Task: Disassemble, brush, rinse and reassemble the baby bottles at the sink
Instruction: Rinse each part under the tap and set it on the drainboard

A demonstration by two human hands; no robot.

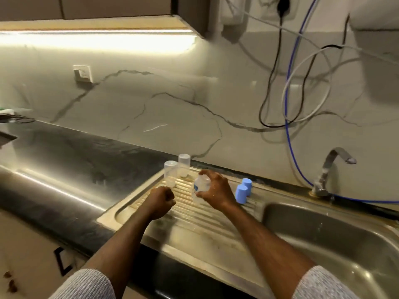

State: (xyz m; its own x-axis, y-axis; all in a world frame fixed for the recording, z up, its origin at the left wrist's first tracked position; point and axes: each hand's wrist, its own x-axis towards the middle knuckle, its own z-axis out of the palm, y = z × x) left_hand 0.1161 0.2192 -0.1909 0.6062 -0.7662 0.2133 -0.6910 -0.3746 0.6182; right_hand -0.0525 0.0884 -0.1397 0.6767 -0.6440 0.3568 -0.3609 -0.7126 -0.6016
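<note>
Right hand [212, 188] grips bottle [200, 187], blue print unreadable; left hand [160, 198] clenched.

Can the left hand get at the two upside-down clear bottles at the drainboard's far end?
Probably yes: the left hand is curled just in front of the two upside-down clear bottles, with nothing between them.

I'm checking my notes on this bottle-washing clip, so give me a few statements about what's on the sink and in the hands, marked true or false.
1. The right hand holds a clear bottle. True.
2. Two blue caps stand on the drainboard. True.
3. Water runs from the tap. False: no stream shows.
4. The left hand lies flat and open. False: its fingers are curled into a fist; anything inside is hidden.
5. Two clear containers stand behind the left hand. True.
</note>
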